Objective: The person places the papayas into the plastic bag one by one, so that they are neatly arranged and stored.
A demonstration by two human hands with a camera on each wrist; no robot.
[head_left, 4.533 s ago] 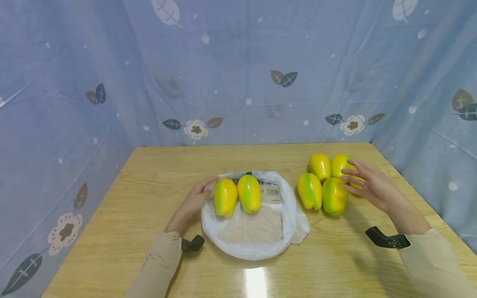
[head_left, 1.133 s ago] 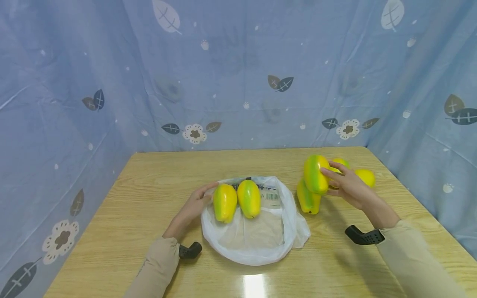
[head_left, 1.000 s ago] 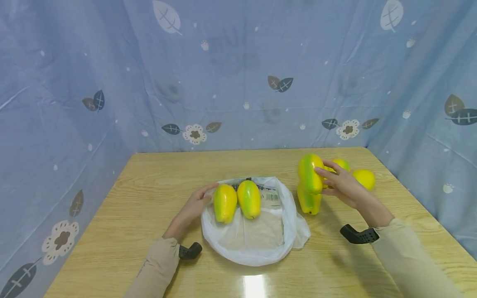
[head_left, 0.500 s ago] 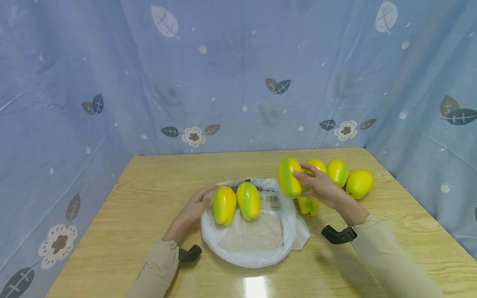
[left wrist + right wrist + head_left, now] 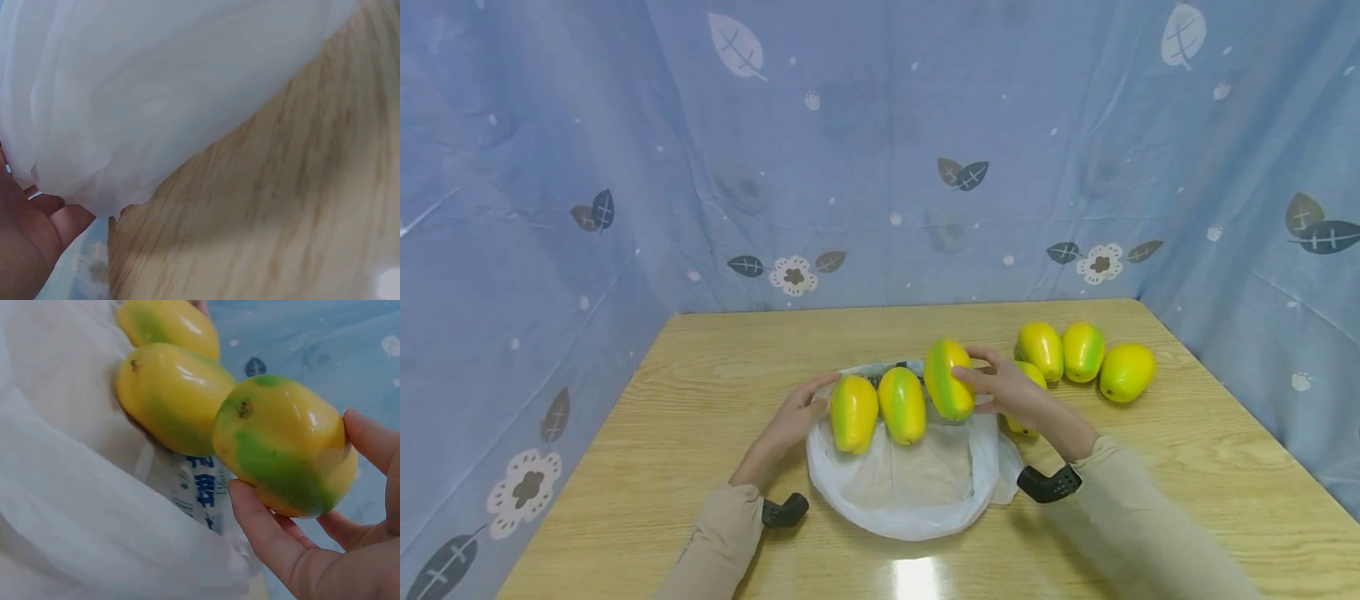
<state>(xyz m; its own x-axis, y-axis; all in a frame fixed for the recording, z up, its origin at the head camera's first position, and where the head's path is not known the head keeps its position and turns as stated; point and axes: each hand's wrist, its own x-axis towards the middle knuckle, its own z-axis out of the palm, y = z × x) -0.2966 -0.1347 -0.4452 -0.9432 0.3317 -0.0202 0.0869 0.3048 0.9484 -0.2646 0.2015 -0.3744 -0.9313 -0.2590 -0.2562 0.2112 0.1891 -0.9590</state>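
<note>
In the head view my right hand (image 5: 1011, 392) grips a yellow-green papaya (image 5: 949, 379) between thumb and fingers, above the back right part of an open white plastic bag (image 5: 891, 522). The right wrist view shows this held papaya (image 5: 284, 447) with its stem end facing the camera. Two more papayas, a left one (image 5: 853, 414) and a right one (image 5: 902, 406), lie side by side in the bag. My left hand (image 5: 786, 425) holds the bag's left rim; in the left wrist view, bag plastic (image 5: 150, 94) hides parts of its fingers (image 5: 72, 222).
Right of the bag, a papaya (image 5: 1028, 373) is partly hidden by my right hand. Behind it sit a papaya (image 5: 1040, 350), another papaya (image 5: 1082, 352) and a greener-yellow papaya (image 5: 1127, 372). A blue patterned curtain (image 5: 850, 150) surrounds the wooden table (image 5: 730, 350).
My right hand has taken a papaya from the group on the right and carried it left over the bag. The left hand stays at the bag's rim.
</note>
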